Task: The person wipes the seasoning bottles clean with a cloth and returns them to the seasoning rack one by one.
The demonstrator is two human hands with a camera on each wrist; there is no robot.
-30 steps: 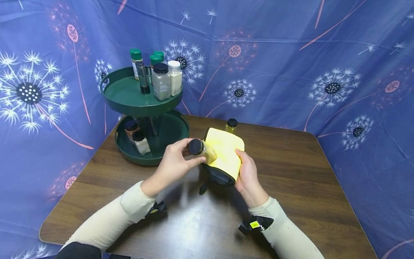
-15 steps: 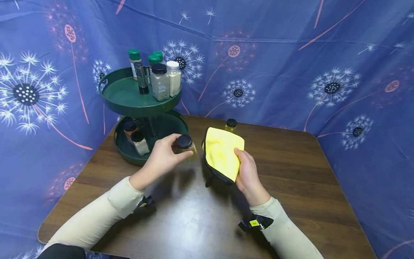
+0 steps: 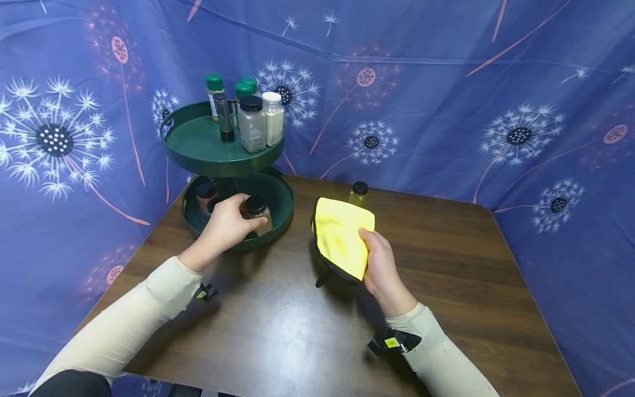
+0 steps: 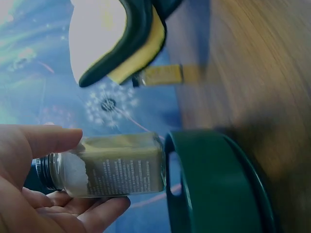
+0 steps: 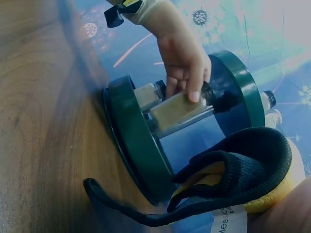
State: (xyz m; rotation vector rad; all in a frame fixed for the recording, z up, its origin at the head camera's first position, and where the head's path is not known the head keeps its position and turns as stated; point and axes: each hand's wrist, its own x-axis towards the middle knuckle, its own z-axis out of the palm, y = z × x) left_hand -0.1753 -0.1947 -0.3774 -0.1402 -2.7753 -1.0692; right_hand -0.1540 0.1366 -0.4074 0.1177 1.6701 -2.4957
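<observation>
In the head view my left hand (image 3: 224, 223) grips a square glass spice jar (image 3: 262, 221) with a black lid, over the lower tier (image 3: 284, 212) of a green two-tier rack. Tan powder fills much of the jar (image 4: 121, 167) in the left wrist view, and its base overlaps the green rim (image 4: 204, 179). Thumb on one side and fingers on the other hold it near the lid. My right hand (image 3: 384, 270) holds a folded yellow cloth (image 3: 342, 237) with black edging above the table, thumb on top.
Several spice jars, among them a grey one (image 3: 252, 127) and a white-capped one (image 3: 273, 118), stand on the upper tier (image 3: 190, 135). A reddish jar (image 3: 205, 199) sits on the lower tier at left. Behind the cloth stands a black-lidded yellow jar (image 3: 358, 196) on the wooden table (image 3: 446, 275).
My left hand has carried the jar leftward, away from the yellow cloth and over the lower tier. My right hand and the cloth have stayed nearly in place.
</observation>
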